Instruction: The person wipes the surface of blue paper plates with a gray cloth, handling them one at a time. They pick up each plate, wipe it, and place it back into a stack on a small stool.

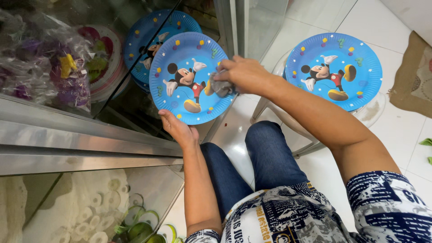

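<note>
- The left hand (179,129) holds a round blue paper plate with a cartoon mouse printed on it (191,76) by its lower rim; the palm cups the edge from underneath, fingers curled behind where they cannot be seen, and the thumb lies along the front of the rim.
- The plate is tilted up to face the person, in the air between the glass cabinet and the knees, which judging by the grip keeps the printed side open to the other hand.
- The right hand (243,74) presses a small crumpled grey cloth (221,85) against the plate's right side; its fingers are bunched together, pinching the cloth, knuckles up.
- A stack of matching blue paper plates (335,72) rests on a white plastic stool (288,119), just to the right of the held plate and within easy reach of the right arm.
- More blue plates (146,38) stand behind the glass of a metal-framed display cabinet (81,135), beside clear bags of purple party goods (40,67); a lower shelf holds rolls of ribbon (112,220).
- The person sits in blue jeans (270,162) above a glossy white tiled floor (324,13); a beige mat (416,72) lies at the far right.
</note>
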